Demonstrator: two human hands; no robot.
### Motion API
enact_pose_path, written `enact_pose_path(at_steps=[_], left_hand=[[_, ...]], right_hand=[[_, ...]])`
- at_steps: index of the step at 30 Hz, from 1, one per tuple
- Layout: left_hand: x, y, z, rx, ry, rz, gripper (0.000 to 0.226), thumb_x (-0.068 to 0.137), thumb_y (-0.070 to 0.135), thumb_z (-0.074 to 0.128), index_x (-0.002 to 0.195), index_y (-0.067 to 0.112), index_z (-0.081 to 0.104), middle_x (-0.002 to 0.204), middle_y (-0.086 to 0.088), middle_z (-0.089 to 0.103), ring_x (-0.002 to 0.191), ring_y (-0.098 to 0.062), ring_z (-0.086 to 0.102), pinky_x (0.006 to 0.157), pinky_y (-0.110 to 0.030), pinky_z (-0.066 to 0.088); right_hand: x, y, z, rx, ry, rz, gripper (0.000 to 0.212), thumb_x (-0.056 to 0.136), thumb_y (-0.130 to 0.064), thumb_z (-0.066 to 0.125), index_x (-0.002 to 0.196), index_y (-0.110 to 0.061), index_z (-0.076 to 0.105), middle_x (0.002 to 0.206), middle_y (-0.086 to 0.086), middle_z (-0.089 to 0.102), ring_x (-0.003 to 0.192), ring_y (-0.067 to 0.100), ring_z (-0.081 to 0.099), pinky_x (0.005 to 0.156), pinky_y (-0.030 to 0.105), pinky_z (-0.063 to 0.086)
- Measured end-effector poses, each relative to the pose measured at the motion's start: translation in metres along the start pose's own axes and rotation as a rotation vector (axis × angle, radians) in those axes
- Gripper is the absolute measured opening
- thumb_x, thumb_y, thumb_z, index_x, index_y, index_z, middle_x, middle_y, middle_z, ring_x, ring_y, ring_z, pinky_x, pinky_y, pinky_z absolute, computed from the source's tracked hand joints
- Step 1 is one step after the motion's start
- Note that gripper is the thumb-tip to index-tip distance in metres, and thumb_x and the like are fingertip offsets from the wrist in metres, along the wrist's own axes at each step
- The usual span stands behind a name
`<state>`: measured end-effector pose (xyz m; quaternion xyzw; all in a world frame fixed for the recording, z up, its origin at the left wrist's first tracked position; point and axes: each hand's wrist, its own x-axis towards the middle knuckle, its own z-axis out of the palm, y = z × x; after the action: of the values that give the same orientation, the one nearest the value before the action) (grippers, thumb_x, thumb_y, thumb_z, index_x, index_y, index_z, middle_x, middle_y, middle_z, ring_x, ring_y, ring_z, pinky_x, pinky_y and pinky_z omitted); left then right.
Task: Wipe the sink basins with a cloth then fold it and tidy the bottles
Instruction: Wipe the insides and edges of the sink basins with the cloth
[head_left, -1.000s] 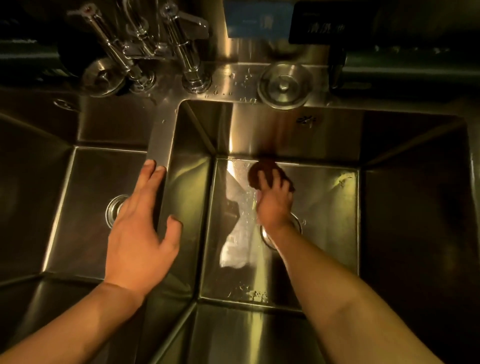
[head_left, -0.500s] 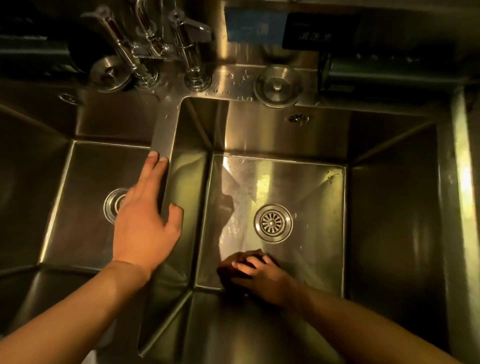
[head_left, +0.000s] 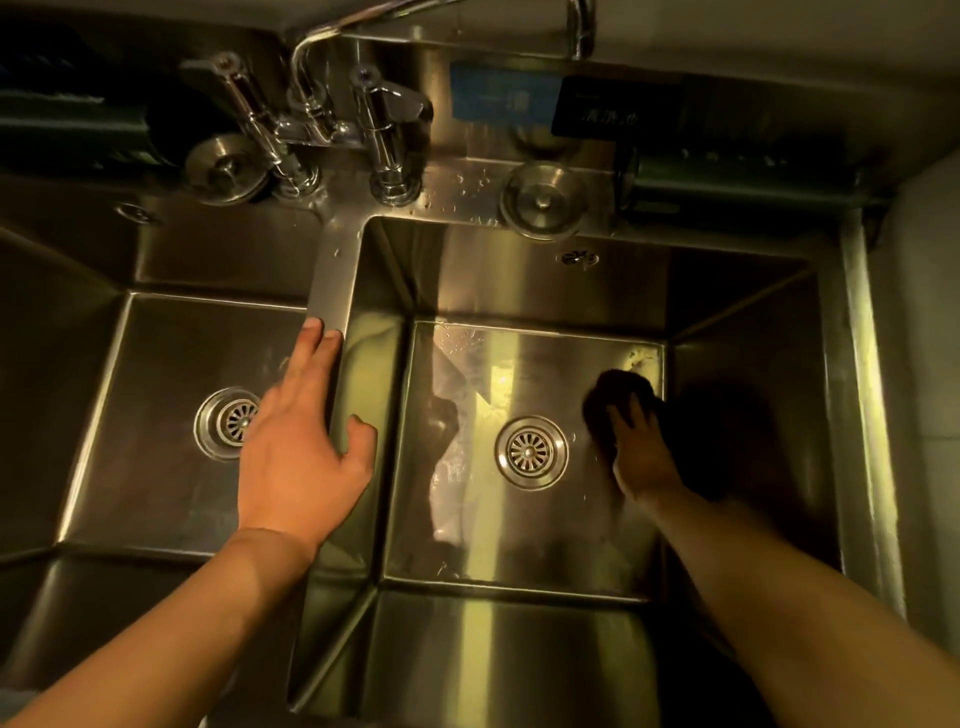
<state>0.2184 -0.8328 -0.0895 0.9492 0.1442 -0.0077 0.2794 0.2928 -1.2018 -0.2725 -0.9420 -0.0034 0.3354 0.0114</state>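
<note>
Left hand lies flat, fingers straight; right hand presses down, fingers spread.

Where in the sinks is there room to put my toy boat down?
The left basin floor is bare around its drain. In the right basin, the floor nearer you than the drain is free. It is crowded at the right, where the right hand presses the cloth.

Under our right hand a dark, matt cloth meets the right basin's glossy brushed steel. Beyond our left hand, polished chrome taps gleam above the smooth steel divider.
</note>
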Motion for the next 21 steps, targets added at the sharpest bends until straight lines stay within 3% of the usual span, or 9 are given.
enact_pose_path(at_steps=[6,9,12,15,19,21], left_hand=[[0.001,-0.005,0.002,-0.004,0.002,0.016,0.084,0.085,0.037,0.056,0.162,0.038,0.022,0.169,0.03,0.007,0.139,-0.017,0.046,0.114,-0.044,0.041],[0.0,-0.007,0.003,-0.003,0.011,0.033,0.083,0.085,0.037,0.056,0.162,0.039,0.022,0.17,0.03,0.008,0.14,-0.013,0.043,0.114,-0.039,0.038],[0.0,-0.009,0.004,0.001,0.012,0.026,0.084,0.085,0.035,0.058,0.162,0.039,0.023,0.169,0.03,0.008,0.139,-0.007,0.041,0.112,-0.034,0.034],[0.0,-0.009,0.005,0.012,0.013,0.021,0.085,0.087,0.031,0.062,0.162,0.038,0.023,0.169,0.03,0.008,0.142,-0.009,0.041,0.114,-0.035,0.035],[-0.001,-0.008,0.003,0.017,-0.002,0.005,0.085,0.087,0.033,0.061,0.162,0.039,0.022,0.169,0.031,0.007,0.139,-0.012,0.043,0.112,-0.035,0.037],[-0.001,-0.006,0.002,0.007,-0.002,0.008,0.085,0.086,0.037,0.058,0.162,0.042,0.021,0.169,0.032,0.006,0.135,-0.004,0.041,0.111,-0.037,0.039]], right_hand=[[0.046,-0.097,-0.011,0.042,0.104,-0.117,0.072,0.102,-0.015,0.048,0.164,-0.027,0.012,0.171,0.008,-0.005,0.156,0.039,0.003,0.123,0.053,0.022],[0.053,-0.154,-0.009,0.029,0.076,-0.165,0.081,0.099,-0.02,0.054,0.163,-0.032,0.005,0.171,0.005,-0.012,0.157,0.037,-0.002,0.123,0.056,0.018],[0.047,-0.196,-0.001,0.03,0.022,-0.291,0.085,0.094,-0.021,0.058,0.163,-0.034,0.011,0.171,0.001,-0.011,0.157,0.036,-0.004,0.125,0.056,0.011],[0.026,-0.217,0.022,0.02,-0.007,-0.43,0.081,0.091,-0.016,0.052,0.162,-0.037,0.017,0.171,-0.005,-0.011,0.157,0.033,-0.009,0.127,0.053,0.004],[-0.008,-0.218,0.063,-0.162,-0.062,-0.568,0.08,0.095,-0.024,0.049,0.162,-0.039,0.008,0.17,-0.001,-0.017,0.156,0.036,-0.013,0.126,0.055,0.001],[-0.019,-0.206,0.077,-0.183,-0.057,-0.648,0.07,0.095,-0.03,0.052,0.159,-0.037,0.023,0.172,-0.001,-0.007,0.157,0.035,-0.006,0.126,0.054,0.0]])
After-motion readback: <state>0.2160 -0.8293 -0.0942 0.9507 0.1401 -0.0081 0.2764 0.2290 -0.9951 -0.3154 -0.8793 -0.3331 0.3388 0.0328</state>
